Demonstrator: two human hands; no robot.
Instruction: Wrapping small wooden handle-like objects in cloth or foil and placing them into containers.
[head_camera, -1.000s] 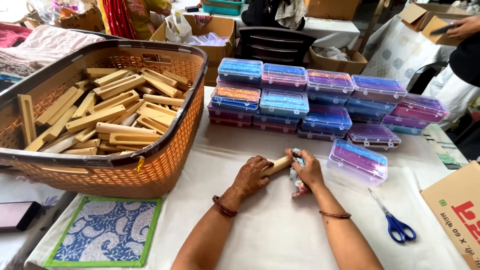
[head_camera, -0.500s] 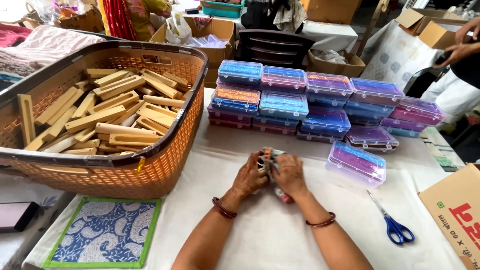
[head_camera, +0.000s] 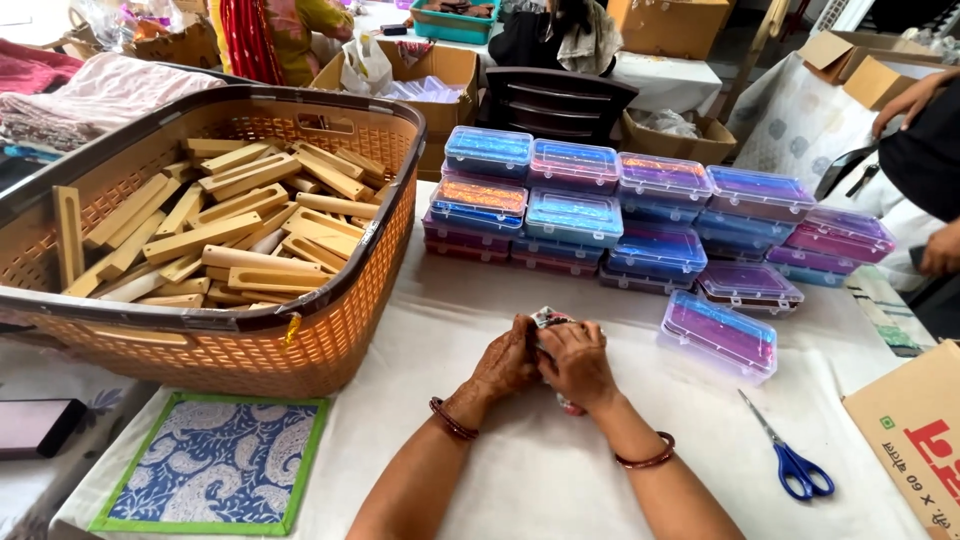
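Patterned cloth (head_camera: 549, 319): bunched between both hands, mostly hidden.
Left hand (head_camera: 508, 362): curled round cloth.
Right hand (head_camera: 578, 363): clenched over it; wooden piece possibly inside.
Surface: white table (head_camera: 540, 470).

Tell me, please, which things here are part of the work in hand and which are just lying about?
In hand: left hand, right hand, patterned cloth, basket of wooden pieces.
Lying about: scissors, blue mat, stacked plastic boxes, phone.

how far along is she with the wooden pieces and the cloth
Done: nothing finished shows that I can tell apart. In hand: left hand and right hand close together around a patterned cloth; any wooden piece inside is hidden. Left: the basket is heaped with wooden pieces.
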